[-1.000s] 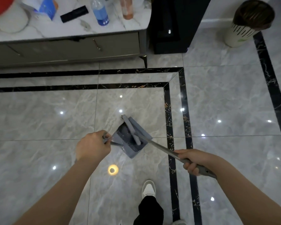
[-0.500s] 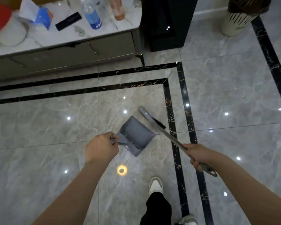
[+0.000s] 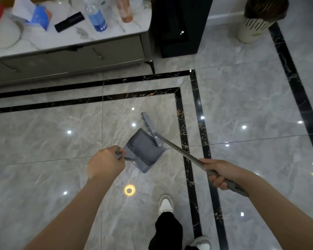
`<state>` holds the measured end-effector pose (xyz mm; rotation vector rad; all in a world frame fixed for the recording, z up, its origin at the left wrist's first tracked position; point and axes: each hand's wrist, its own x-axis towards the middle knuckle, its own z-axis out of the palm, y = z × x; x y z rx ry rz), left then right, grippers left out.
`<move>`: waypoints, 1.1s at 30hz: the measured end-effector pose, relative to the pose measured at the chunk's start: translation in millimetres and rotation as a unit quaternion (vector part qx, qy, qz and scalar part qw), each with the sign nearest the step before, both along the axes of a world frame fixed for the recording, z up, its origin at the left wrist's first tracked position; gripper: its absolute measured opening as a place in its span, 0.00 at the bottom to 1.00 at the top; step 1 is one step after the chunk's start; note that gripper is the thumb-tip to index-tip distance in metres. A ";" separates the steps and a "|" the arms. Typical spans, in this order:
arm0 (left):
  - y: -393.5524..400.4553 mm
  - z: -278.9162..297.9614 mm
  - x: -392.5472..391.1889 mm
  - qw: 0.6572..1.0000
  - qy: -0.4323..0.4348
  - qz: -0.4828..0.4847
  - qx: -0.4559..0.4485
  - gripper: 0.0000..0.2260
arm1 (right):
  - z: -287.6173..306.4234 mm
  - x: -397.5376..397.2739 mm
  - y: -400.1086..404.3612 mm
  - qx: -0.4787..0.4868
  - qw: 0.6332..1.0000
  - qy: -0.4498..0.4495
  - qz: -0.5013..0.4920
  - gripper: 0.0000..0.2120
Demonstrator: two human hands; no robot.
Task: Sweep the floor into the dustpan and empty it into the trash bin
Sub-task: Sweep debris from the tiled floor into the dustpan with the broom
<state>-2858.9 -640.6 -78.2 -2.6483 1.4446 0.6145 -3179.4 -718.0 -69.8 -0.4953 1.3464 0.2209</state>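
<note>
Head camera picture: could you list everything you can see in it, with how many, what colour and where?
dustpan: one, grey, on floor, centre
broom: one, grey, head at dustpan's far edge
trash bin: one, cream, dark liner, top right
cabinet: one, grey, marble top, top left
water bottle: one, blue label, on cabinet
black box: one, beside cabinet
shoes: two, white, bottom
left hand: grips dustpan handle
right hand: grips broom handle

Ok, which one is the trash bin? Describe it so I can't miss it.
Start at the tall black cabinet against the far wall. Just to its right, on the grey marble floor, stands the cream round trash bin. Its dark brown liner and black slit pattern set it apart from the plain black cabinet.
</note>
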 end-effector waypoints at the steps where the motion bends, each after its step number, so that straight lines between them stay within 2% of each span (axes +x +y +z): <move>1: 2.0 1.2 -0.5 1.000 0.005 0.005 -0.005 0.05 | 6.1 -2.2 -2.4 -0.008 1.000 0.003 -0.003 0.20; 7: 16.5 25.3 3.0 0.995 0.055 0.058 -0.059 0.07 | 49.8 21.4 -26.8 -0.057 0.997 0.024 0.042 0.19; 15: 23.1 64.5 61.3 0.978 0.069 0.171 -0.102 0.08 | 101.1 141.9 -61.8 -0.127 0.984 0.070 0.101 0.18; 22: 13.6 96.7 142.1 0.955 0.071 0.245 -0.151 0.05 | 126.0 245.0 -100.3 -0.180 0.964 0.053 0.186 0.21; 27: -0.3 105.6 205.1 0.944 0.067 0.292 -0.137 0.05 | 132.4 320.5 -134.5 -0.179 0.959 0.054 0.213 0.18; 29: -5.2 103.7 234.7 0.935 0.064 0.319 -0.140 0.05 | 127.1 358.3 -149.6 -0.167 0.957 0.054 0.229 0.21; 33: -15.6 103.1 286.1 0.932 0.041 0.343 -0.104 0.06 | 122.6 427.6 -171.8 -0.195 0.937 0.043 0.288 0.20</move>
